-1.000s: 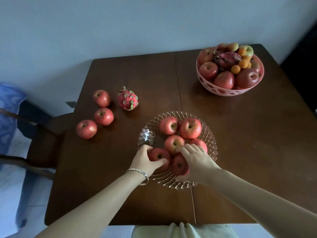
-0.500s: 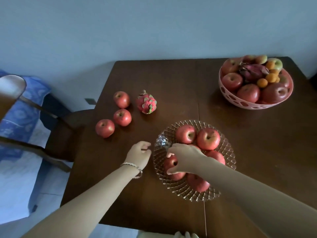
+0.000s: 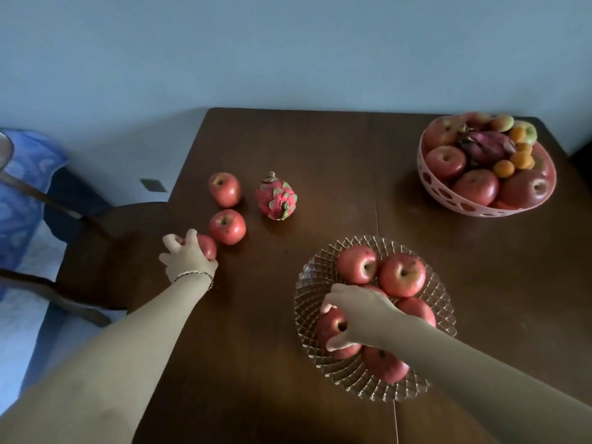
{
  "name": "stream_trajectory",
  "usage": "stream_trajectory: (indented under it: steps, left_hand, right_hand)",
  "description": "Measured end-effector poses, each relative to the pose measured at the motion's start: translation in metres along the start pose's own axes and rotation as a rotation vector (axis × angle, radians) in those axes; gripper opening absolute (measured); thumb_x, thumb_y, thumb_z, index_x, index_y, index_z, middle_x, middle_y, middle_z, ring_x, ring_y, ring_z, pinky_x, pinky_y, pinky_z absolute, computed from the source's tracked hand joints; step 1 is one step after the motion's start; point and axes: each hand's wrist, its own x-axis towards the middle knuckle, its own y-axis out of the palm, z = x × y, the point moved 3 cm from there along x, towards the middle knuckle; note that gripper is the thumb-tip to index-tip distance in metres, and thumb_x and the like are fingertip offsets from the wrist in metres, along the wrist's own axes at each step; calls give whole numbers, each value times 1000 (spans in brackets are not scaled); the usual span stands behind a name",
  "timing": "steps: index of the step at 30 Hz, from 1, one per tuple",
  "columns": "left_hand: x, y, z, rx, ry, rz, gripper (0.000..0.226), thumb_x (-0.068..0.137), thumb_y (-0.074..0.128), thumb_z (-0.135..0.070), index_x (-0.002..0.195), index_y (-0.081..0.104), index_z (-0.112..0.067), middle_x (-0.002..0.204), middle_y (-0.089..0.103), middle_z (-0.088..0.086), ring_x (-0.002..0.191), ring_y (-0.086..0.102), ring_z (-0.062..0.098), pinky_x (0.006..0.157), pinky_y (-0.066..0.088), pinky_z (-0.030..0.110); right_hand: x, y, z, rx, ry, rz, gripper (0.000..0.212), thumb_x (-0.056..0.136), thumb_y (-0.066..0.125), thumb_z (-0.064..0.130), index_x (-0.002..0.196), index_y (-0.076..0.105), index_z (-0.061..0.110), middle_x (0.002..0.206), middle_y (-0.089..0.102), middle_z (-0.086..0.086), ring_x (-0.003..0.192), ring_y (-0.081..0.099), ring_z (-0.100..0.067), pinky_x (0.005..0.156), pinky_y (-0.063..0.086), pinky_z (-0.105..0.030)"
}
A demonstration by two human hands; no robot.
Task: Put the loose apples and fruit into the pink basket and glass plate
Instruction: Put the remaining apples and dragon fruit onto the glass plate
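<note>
My left hand (image 3: 187, 259) grips a loose red apple (image 3: 207, 245) at the table's left side. Two more loose apples, a nearer one (image 3: 227, 226) and a farther one (image 3: 225, 189), lie just beyond it, with a small dragon fruit (image 3: 276, 197) to their right. The glass plate (image 3: 309, 277) in front of me holds several red apples. My right hand (image 3: 357, 315) curls round the near-left apple (image 3: 331, 328) in that plate. The pink basket (image 3: 435, 187) at the far right is heaped with apples, a dark dragon fruit and small orange fruit.
The dark wooden table (image 3: 320, 155) stands against a pale wall. A wooden chair (image 3: 96, 251) is tucked in at the table's left edge, with blue cloth (image 3: 22, 193) behind it.
My left hand moved left from the plate's rim and took hold of the nearest loose apple. My right hand stayed on an apple in the plate. The camera turned left.
</note>
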Motion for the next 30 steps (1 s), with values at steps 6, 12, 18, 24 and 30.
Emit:
stream_trajectory:
  steps: [6, 12, 18, 24, 30]
  left_hand:
    - [-65, -3, -6, 16, 198, 62, 67, 64, 76, -44, 122, 45, -30, 119, 48, 8, 110, 47, 32, 79, 47, 40]
    - [-135, -4, -73, -83, 613, 120, 73, 60, 76, -47, 125, 47, -35, 113, 51, -2, 108, 50, 22, 80, 50, 36]
    - [-145, 33, -115, 134, 572, 386, 69, 67, 72, -43, 128, 39, -37, 126, 40, 2, 114, 42, 28, 82, 44, 35]
    - [-147, 40, -104, 119, 616, 527, 77, 78, 64, -47, 142, 24, -38, 144, 33, 3, 127, 31, 30, 103, 36, 39]
    - [-171, 46, -100, -18, 568, 471, 72, 86, 55, -40, 145, 18, -24, 152, 25, 0, 133, 25, 26, 106, 32, 34]
  right_hand:
    - [-11, 7, -6, 130, 15, -112, 55, 73, 73, 45, 120, 51, 28, 121, 52, 12, 111, 51, -11, 87, 42, -25]
    - [-29, 33, -12, 183, -42, -292, 52, 77, 60, 53, 122, 59, 28, 120, 51, 4, 101, 58, -16, 81, 50, -27]
    - [-36, 43, -20, 161, -129, -447, 46, 62, 64, 54, 97, 71, 26, 86, 64, 3, 77, 64, -19, 59, 57, -33]
    - [-41, 39, -22, 249, -63, -304, 49, 74, 71, 45, 119, 62, 26, 114, 55, 2, 108, 47, -15, 86, 47, -31]
    - [-24, -18, -58, 347, 27, -569, 30, 84, 61, 22, 112, 64, 13, 115, 60, -7, 110, 55, -23, 94, 47, -40]
